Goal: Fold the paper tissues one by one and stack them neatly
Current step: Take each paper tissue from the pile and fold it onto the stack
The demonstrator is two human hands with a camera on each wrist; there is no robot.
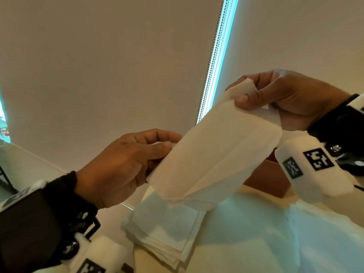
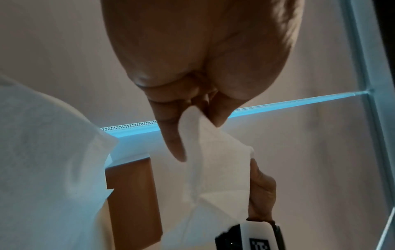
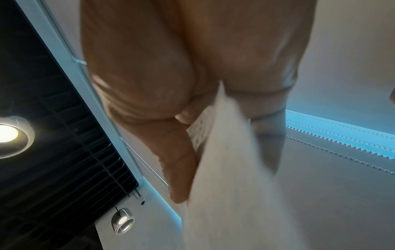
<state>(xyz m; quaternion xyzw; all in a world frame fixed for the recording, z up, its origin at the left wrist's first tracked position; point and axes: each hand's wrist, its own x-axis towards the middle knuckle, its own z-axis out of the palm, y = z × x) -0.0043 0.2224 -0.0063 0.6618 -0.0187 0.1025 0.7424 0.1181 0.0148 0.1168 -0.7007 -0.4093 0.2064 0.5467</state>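
Observation:
A white paper tissue [image 1: 212, 154] is stretched in the air between both hands, folded lengthwise into a band. My left hand [image 1: 126, 164] pinches its lower left end between thumb and fingers. My right hand [image 1: 281, 95] pinches the upper right end. The left wrist view shows the tissue [image 2: 215, 169] running from my left hand [image 2: 192, 118] toward the other hand. In the right wrist view the tissue [image 3: 230, 186] hangs from my right hand [image 3: 192, 135], blurred. Below, a stack of folded tissues [image 1: 165, 233] lies on the table.
A loose heap of unfolded tissues [image 1: 275, 237] covers the table to the right of the stack. A brown box [image 1: 267, 180] stands behind it. A roller blind with a bead chain [image 1: 210, 62] fills the background.

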